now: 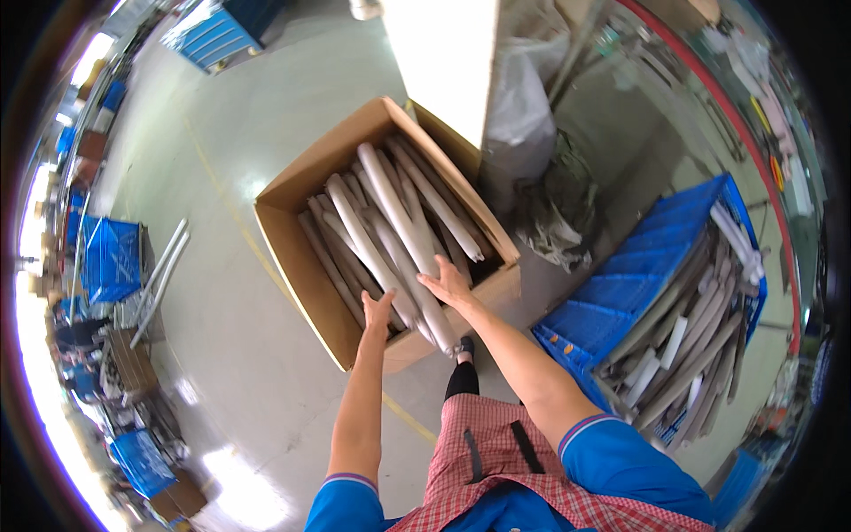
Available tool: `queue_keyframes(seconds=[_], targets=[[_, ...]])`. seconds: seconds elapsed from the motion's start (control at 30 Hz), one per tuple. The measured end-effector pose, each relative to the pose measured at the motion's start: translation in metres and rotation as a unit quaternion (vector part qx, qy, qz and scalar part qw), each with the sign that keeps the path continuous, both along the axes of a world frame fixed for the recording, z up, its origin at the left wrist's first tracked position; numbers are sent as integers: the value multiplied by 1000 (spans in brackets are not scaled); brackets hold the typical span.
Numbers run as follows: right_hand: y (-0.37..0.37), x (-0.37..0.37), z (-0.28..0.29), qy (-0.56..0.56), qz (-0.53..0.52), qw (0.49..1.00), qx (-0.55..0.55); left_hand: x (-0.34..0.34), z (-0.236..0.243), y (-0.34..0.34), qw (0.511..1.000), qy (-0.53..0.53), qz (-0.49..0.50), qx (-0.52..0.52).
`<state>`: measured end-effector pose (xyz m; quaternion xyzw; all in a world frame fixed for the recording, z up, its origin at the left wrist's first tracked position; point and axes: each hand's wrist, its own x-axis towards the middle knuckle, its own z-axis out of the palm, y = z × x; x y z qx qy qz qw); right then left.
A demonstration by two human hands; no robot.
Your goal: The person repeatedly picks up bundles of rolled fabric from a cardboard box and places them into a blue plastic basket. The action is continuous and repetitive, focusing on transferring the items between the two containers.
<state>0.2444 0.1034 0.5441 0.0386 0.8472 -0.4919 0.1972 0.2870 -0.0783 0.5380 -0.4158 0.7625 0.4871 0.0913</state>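
An open cardboard box [312, 293] holds several long, pale grey foam-like tubes [390, 199] lying lengthwise. My left hand [378, 309] is at the near left end of the tubes, thumb and fingers spread. My right hand [446, 284] rests on a lighter tube in the middle of the box, with fingers apart. I cannot tell how much of either hand's fingertips is tucked between tubes.
A blue plastic crate [625, 284] of tubes stands right. Behind the box are a bright white panel [439, 62] and translucent sacks [527, 97]. A blue cart [213, 31] stands top left; more blue bins [111, 257] and loose white pipes [161, 279] lie left.
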Motion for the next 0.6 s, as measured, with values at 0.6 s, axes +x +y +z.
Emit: queue_keyframes(seconds=[0.6], targets=[[427,538,71,-137,-383,912,56,114,-68,89,956,-98,-22,277]])
